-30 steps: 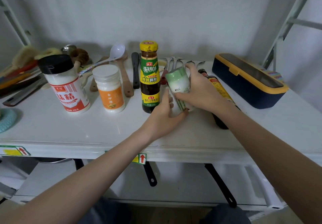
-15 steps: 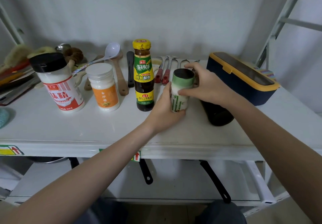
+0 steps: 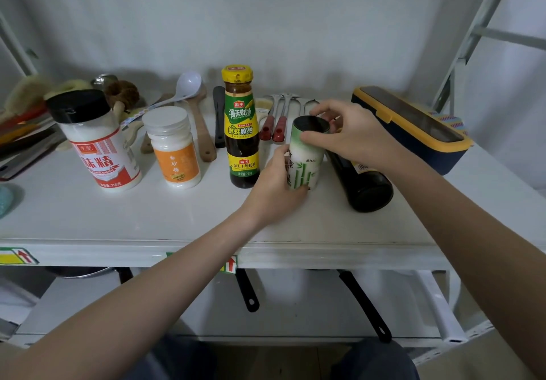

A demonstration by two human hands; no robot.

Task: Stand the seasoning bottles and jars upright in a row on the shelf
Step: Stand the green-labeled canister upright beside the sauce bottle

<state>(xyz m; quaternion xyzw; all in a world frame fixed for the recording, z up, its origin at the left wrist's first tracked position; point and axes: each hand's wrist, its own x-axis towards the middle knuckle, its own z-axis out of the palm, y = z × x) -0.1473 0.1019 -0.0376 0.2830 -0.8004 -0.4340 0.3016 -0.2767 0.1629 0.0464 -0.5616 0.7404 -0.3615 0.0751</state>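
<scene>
On the white shelf [image 3: 147,223] three containers stand upright in a row: a black-capped seasoning jar [image 3: 99,143], a white sugar jar with an orange label [image 3: 174,147] and a yellow-capped oyster sauce bottle [image 3: 240,128]. Right of them a green bamboo-print shaker [image 3: 307,158] stands upright on the shelf. My left hand [image 3: 274,187] wraps its lower side and my right hand [image 3: 351,131] pinches its top rim. A dark sauce bottle [image 3: 363,181] lies on its side just right of the shaker, partly hidden under my right hand.
Spoons, spatulas, tongs and brushes lie along the back of the shelf [image 3: 192,96]. A navy and yellow box [image 3: 413,125] sits at the right. Knives and tools lie at far left [image 3: 20,143]. Pan handles hang below the shelf edge [image 3: 248,291].
The shaker went from tilted in my hands to upright on the shelf next to the oyster sauce bottle. My view shifted slightly left.
</scene>
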